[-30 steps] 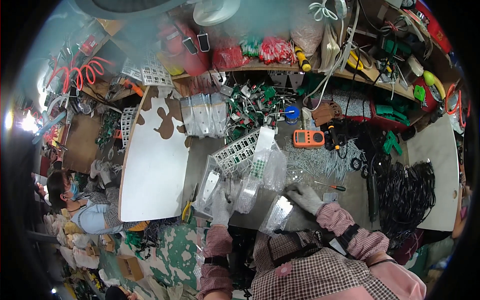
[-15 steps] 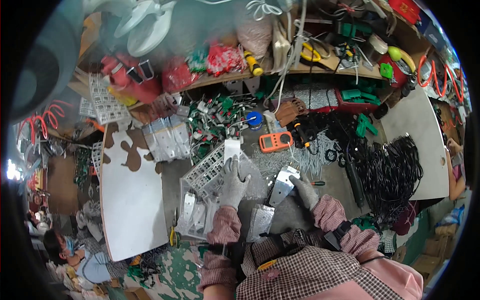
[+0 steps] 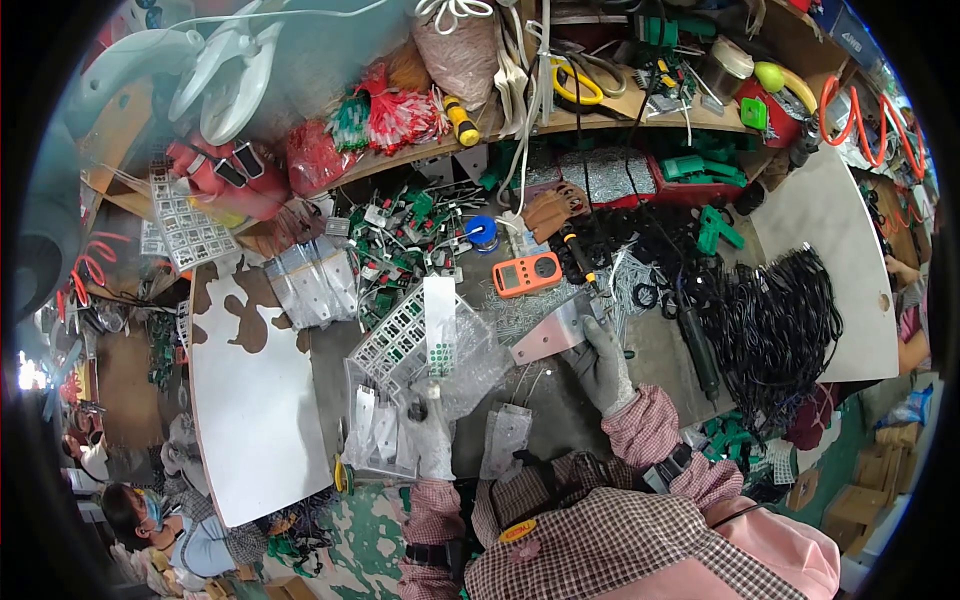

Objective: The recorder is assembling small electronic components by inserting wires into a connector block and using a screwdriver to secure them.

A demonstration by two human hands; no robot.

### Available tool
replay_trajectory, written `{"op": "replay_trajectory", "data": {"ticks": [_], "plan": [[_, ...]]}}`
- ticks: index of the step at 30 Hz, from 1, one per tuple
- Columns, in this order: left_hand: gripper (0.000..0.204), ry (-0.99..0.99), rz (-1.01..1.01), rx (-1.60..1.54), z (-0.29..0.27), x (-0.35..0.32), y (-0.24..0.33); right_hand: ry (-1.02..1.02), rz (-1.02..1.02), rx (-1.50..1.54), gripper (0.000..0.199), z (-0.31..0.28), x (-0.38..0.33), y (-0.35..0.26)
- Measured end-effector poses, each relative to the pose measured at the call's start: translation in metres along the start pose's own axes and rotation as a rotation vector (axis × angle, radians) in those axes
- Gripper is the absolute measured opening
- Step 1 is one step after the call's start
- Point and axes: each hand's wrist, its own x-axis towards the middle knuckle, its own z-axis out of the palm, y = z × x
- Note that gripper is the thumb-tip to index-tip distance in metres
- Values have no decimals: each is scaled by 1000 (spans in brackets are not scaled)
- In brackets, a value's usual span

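Showing a cluttered grey workbench (image 3: 600, 420) filling the middle of the frame, with a shelf (image 3: 620, 120) of tools along the top and a bundle of black cables (image 3: 780, 320) at right. The gloved right hand (image 3: 603, 365), just right of centre, is pinching a clear plastic bag (image 3: 548, 338) by its edge. The gloved left hand (image 3: 432, 440), lower centre, is resting fingers-down on clear packets (image 3: 380, 435); its grip cannot be told. An orange multimeter (image 3: 527, 273) is lying above.

A matt grey knit cloth glove is covering the right hand (image 3: 601, 366), its fingers pinching a smooth, dull-shining metal plate (image 3: 549, 336). Glossy, crinkled clear plastic bags (image 3: 470, 362) are lying beside the left hand's (image 3: 433, 445) fingertips.
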Motion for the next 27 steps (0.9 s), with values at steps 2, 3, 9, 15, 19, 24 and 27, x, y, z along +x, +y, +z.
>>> {"op": "replay_trajectory", "data": {"ticks": [2, 3, 9, 15, 19, 24, 27], "plan": [[31, -89, -70, 247, 14, -32, 35, 94, -56, -126, 32, -6, 2, -8], [32, -147, -117, 489, 12, -44, 55, 100, -52, -127, 32, -21, 4, -3], [39, -380, 268, 771, -14, -83, 62, 187, 168, -545, 38, -76, -4, 32], [31, -701, 806, 792, 40, -50, 109, 190, 79, -890, 37, -99, -6, 54], [32, -1038, 493, 974, 48, -23, 54, 163, 85, -687, 41, -83, -10, 51], [39, -1019, 624, 1039, 52, -28, 39, 239, 89, -618, 44, -61, -13, 48], [31, -989, 422, 895, 53, -28, 35, 183, -19, -903, 41, -110, 3, 83]]}}
